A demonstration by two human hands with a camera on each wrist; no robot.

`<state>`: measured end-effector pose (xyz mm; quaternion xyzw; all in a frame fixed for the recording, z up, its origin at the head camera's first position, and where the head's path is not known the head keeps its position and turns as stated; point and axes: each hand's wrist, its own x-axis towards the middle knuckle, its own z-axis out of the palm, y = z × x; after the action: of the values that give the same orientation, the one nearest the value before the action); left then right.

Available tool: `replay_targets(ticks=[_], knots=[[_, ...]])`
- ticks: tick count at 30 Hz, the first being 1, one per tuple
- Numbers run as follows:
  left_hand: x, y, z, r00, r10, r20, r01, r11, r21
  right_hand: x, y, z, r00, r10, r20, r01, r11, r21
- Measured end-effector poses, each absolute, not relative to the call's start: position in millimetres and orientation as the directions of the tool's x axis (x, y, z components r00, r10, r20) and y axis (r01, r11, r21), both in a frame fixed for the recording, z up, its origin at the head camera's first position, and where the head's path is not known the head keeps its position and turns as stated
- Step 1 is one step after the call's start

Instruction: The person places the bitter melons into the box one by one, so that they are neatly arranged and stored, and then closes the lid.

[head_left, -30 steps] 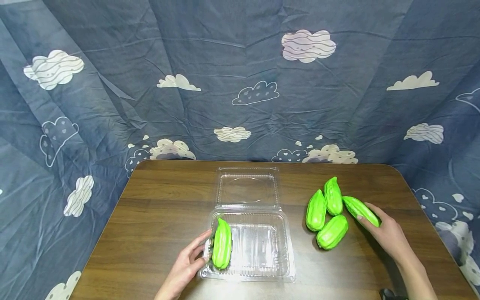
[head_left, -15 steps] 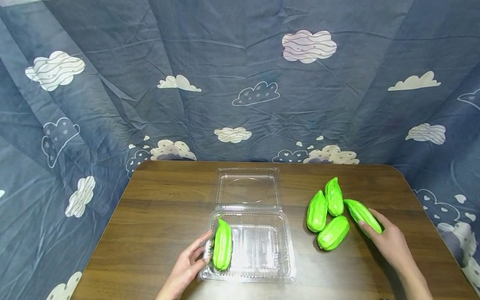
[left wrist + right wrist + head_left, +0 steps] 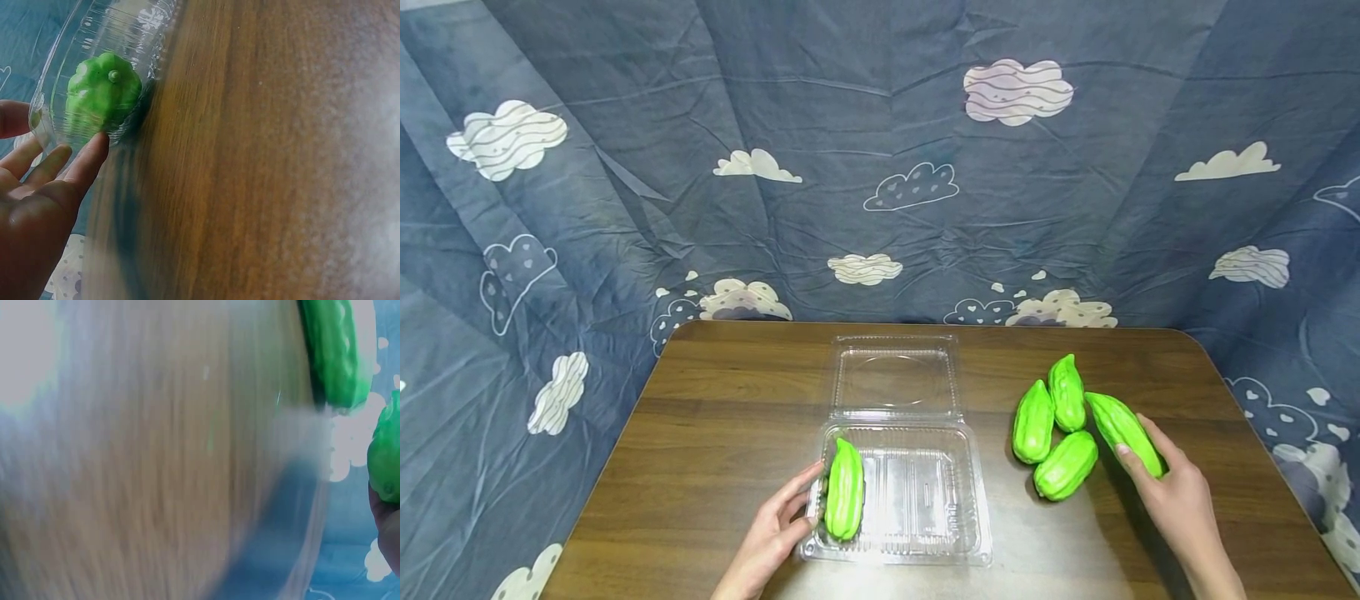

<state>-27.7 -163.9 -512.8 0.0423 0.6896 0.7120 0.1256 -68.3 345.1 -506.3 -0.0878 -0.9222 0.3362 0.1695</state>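
My right hand [image 3: 1180,492] grips a green bitter melon [image 3: 1123,429] between thumb and fingers, at the right side of the table. That melon [image 3: 389,453] shows at the right edge in the right wrist view, apparently raised off the wood. My left hand [image 3: 767,533] touches the left rim of a clear plastic clamshell box [image 3: 981,508] with spread fingertips. Inside the box, along its left wall, lies another bitter melon [image 3: 845,492]. Through the plastic, the left wrist view shows that melon's [image 3: 103,90] knobbed end, with my left fingers [image 3: 92,156] against the wall.
Three more bitter melons [image 3: 1033,422] lie in a cluster left of my right hand. The box's lid [image 3: 895,379] is folded back flat behind its base. Around the brown wooden table [image 3: 715,417] hangs a dark blue cloud-print cloth [image 3: 820,225].
My right hand has tightened its hold on the bitter melon, which has shifted slightly and now appears lifted. The left hand and the box have stayed in place.
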Motion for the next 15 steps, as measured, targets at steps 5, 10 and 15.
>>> replay_targets(ticks=[5,10,15], knots=[[-29,-163,-512,-0.964,0.238,-0.118,-0.124,-0.013,0.992,-64,332,-501,-0.925,0.318,0.21,0.091,0.72,-0.688],[-28,-163,-512,-0.964,0.244,-0.109,-0.118,-0.023,0.993,-59,316,-495,-0.923,0.336,0.187,0.102,0.683,-0.724],[-28,-163,-511,-0.963,0.25,-0.105,-0.119,-0.045,0.992,-54,300,-491,-0.926,0.319,0.201,0.065,0.661,-0.747]])
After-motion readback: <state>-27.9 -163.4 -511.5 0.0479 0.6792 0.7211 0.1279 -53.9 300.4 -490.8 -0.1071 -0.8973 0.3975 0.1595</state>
